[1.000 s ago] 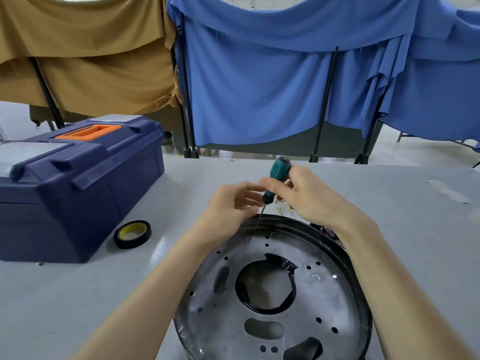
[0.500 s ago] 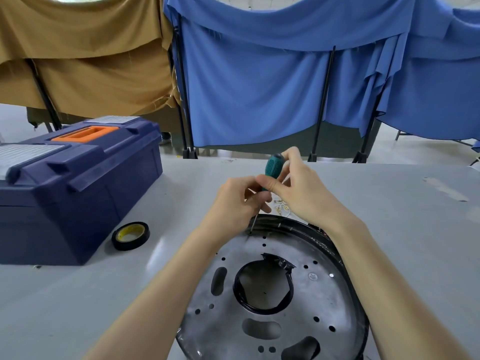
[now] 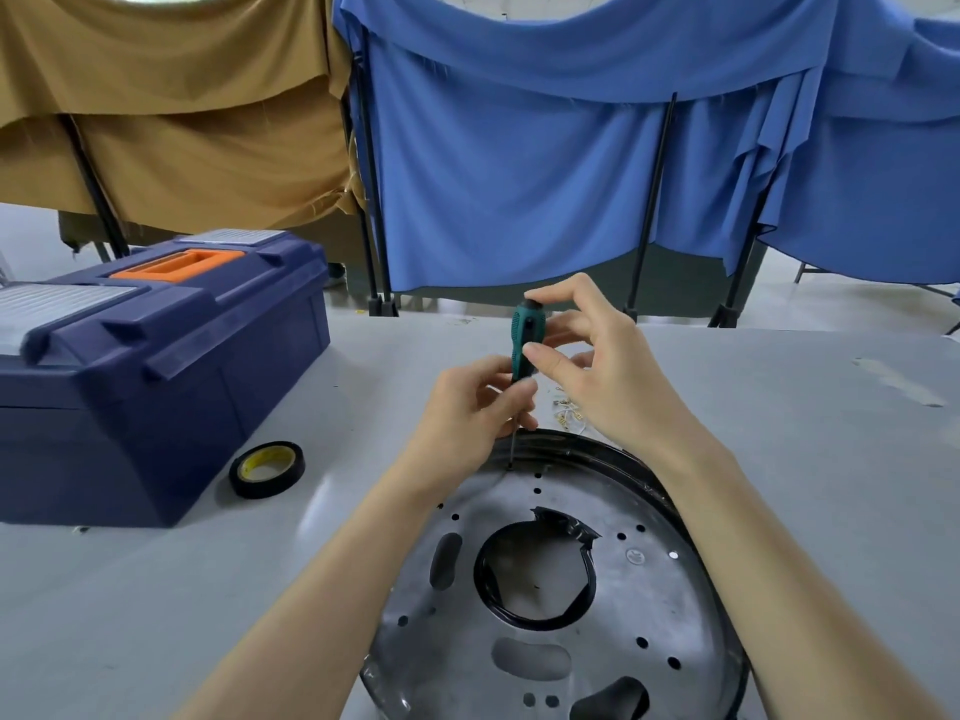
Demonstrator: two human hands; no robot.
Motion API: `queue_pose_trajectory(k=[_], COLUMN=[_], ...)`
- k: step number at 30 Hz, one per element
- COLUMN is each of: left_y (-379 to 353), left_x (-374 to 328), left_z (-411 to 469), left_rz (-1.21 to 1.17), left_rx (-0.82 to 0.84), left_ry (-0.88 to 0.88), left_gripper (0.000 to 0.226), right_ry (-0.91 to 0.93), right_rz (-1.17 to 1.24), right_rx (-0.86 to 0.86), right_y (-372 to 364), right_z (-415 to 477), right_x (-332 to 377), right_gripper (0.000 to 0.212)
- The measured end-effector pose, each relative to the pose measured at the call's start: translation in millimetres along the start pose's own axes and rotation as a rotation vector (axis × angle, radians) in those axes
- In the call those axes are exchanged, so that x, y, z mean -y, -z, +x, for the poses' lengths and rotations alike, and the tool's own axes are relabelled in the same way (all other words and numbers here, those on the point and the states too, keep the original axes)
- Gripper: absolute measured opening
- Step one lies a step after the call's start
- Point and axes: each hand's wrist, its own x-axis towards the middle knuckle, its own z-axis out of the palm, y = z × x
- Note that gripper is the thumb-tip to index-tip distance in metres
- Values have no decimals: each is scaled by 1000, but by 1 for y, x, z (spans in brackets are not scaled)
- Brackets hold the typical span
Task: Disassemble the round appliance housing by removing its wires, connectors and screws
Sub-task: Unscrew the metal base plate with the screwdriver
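Observation:
The round metal housing (image 3: 566, 662) lies flat on the grey table, dark-rimmed, with a large central hole and several small holes. A green-handled screwdriver (image 3: 523, 345) stands nearly upright with its tip on the housing's far rim. My right hand (image 3: 597, 366) pinches the handle between thumb and fingers. My left hand (image 3: 467, 418) holds the lower handle and shaft just above the rim. A small heap of loose connectors and screws (image 3: 566, 415) lies on the table behind the housing, partly hidden by my right hand.
A dark blue toolbox (image 3: 156, 376) with an orange handle stands at the left. A roll of black and yellow tape (image 3: 266, 469) lies in front of it. Blue and tan cloths hang on stands behind the table's far edge.
The screwdriver has swung from tilted to nearly upright. My right hand has shifted its fingers on the handle, and my left hand stays on the shaft.

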Motion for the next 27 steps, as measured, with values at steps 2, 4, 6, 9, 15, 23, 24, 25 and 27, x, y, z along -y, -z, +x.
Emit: queue_pose_trajectory(k=[2, 4, 6, 9, 15, 23, 24, 25, 27], left_y=[-1, 0, 0, -2, -4, -7, -7, -7, -7], left_x=[0, -2, -1, 1, -1, -1, -1, -1, -2], left_z=[-1, -1, 0, -2, -4, 0, 0, 0, -1], left_rz=[-2, 4, 7, 6, 23, 98, 100, 98, 83], left_rx=[45, 45, 24, -41, 17, -75, -86, -90, -79], left_ry=[20, 31, 38, 35, 15, -12, -12, -14, -15], left_gripper=[25, 27, 19, 16, 14, 14, 22, 28, 25], right_ry=[-19, -23, -21, -15, -17, -23, -19, -13, -8], right_rz=[20, 11, -11, -31, -5, -8, -22, -28, -22], right_rx=[-3, -17, -28, -84, -98, -21, -27, -37, -65], right_y=[0, -1, -3, -3, 1, 4, 4, 4, 3], right_z=[0, 0, 0, 1, 3, 1, 1, 1, 2], right_x=[-3, -4, -5, -7, -5, -4, -3, -3, -2], right_gripper=[35, 45, 52, 49, 35, 38, 41, 44, 50])
